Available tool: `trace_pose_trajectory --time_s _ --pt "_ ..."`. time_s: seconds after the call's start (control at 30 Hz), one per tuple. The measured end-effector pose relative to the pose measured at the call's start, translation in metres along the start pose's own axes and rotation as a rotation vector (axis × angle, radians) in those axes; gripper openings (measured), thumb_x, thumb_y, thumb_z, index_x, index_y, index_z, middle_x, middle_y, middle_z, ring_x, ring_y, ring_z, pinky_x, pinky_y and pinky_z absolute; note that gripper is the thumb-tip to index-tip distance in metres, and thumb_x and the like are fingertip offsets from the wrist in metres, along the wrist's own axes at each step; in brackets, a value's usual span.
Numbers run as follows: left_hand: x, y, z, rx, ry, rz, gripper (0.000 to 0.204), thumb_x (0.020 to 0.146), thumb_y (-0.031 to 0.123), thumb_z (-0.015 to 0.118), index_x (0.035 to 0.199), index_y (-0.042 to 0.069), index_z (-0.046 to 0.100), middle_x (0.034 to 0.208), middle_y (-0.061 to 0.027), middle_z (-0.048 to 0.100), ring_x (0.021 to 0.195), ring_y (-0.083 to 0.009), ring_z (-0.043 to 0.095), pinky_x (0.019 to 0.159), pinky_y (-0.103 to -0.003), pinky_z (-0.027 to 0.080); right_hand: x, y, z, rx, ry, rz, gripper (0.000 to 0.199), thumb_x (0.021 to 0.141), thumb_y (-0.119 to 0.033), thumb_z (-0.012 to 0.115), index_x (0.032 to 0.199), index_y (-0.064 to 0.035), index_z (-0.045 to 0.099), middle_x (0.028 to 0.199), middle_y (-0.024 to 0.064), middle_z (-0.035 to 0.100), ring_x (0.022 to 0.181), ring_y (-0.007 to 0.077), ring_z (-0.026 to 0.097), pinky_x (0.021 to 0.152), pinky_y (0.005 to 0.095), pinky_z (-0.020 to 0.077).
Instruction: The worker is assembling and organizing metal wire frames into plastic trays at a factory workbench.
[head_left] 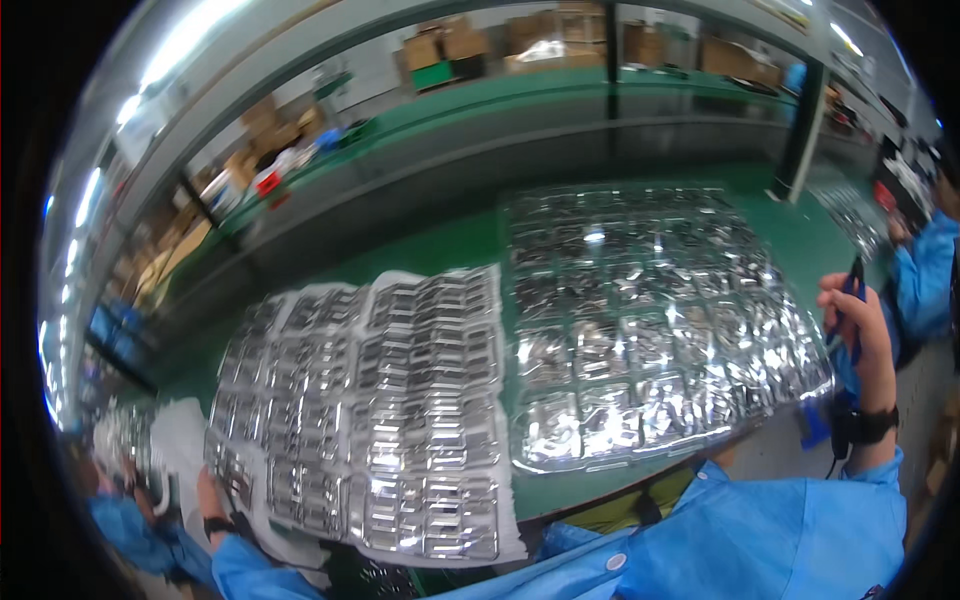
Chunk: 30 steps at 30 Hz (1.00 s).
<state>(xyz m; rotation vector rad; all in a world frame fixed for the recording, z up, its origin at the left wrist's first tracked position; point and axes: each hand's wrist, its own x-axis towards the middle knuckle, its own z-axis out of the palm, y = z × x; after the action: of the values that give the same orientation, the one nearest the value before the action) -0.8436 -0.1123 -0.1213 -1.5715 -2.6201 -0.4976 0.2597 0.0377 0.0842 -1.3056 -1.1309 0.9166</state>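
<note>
My right hand [858, 318] is raised at the right, beyond the clear tray's edge, closed around a slim dark blue pen-like tool [856, 290] whose exact kind is unclear. A dark band circles that wrist. To the left, my left hand [208, 496] lies at the near left edge of some packed trays, fingers stretched out. Those trays [350, 415] hold rows of small shiny metal parts over white sheeting [512, 500]. Beside them on the right, a large clear plastic tray [560, 462] has many compartments with glinting small pieces, too blurred to name.
The green bench [590, 484] carries both sets of trays. A dark post [800, 135] rises at the far right. Co-workers in blue sleeves [925, 275] sit close on both sides. Cardboard boxes [445, 42] and a red container [268, 184] stand beyond, across a dark strip.
</note>
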Motion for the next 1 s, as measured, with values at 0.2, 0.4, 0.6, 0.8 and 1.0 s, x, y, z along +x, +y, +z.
trace_pose_trajectory --time_s 0.2,0.4,0.6,0.8,1.0 --pt "0.015 0.146 -0.010 -1.215 0.000 -0.353 0.048 0.088 0.037 0.051 0.117 -0.001 0.056 0.100 -0.0119 0.065 0.088 -0.0264 0.060 0.080 -0.036 0.046 -0.019 0.007 -0.031 0.035 0.122 0.099 0.025 0.081 -0.013 0.061 0.101 0.0004 0.055 0.080 0.0044 0.062 0.061 0.0066 0.054 0.055 0.0207 0.0453" --pt "0.008 0.140 -0.017 -0.482 0.135 -0.306 0.051 0.092 0.036 0.046 0.123 -0.003 0.051 0.115 -0.0153 0.059 0.105 -0.0274 0.055 0.092 -0.035 0.039 -0.022 0.007 -0.030 -0.015 0.098 0.127 0.024 0.081 -0.012 0.061 0.101 0.0001 0.056 0.079 0.0038 0.062 0.059 0.0056 0.054 0.053 0.0191 0.0443" --pt "0.002 0.146 -0.026 -0.139 0.234 -0.273 0.051 0.092 0.036 0.046 0.126 -0.003 0.048 0.122 -0.0213 0.055 0.112 -0.0328 0.052 0.096 -0.035 0.037 -0.021 0.018 -0.037 -0.113 0.081 0.154 0.024 0.081 -0.013 0.061 0.100 -0.0001 0.056 0.079 0.0034 0.063 0.059 0.0048 0.053 0.052 0.0171 0.0427" --pt "-0.007 0.190 -0.037 0.114 0.341 -0.133 0.048 0.091 0.036 0.047 0.118 -0.003 0.055 0.119 -0.0222 0.055 0.111 -0.0356 0.051 0.096 -0.039 0.037 -0.018 0.033 -0.055 -0.122 0.097 0.156 0.026 0.081 -0.014 0.061 0.102 0.0003 0.057 0.079 0.0029 0.063 0.059 0.0051 0.053 0.052 0.0178 0.0424" --pt "-0.022 0.211 -0.068 0.165 0.446 -0.145 0.040 0.090 0.033 0.051 0.112 0.000 0.058 0.111 -0.0207 0.059 0.102 -0.0353 0.054 0.091 -0.039 0.040 -0.023 0.047 -0.072 -0.188 0.102 0.184 0.025 0.081 -0.014 0.060 0.102 -0.0006 0.057 0.081 0.0035 0.063 0.059 0.0056 0.053 0.051 0.0186 0.0397"
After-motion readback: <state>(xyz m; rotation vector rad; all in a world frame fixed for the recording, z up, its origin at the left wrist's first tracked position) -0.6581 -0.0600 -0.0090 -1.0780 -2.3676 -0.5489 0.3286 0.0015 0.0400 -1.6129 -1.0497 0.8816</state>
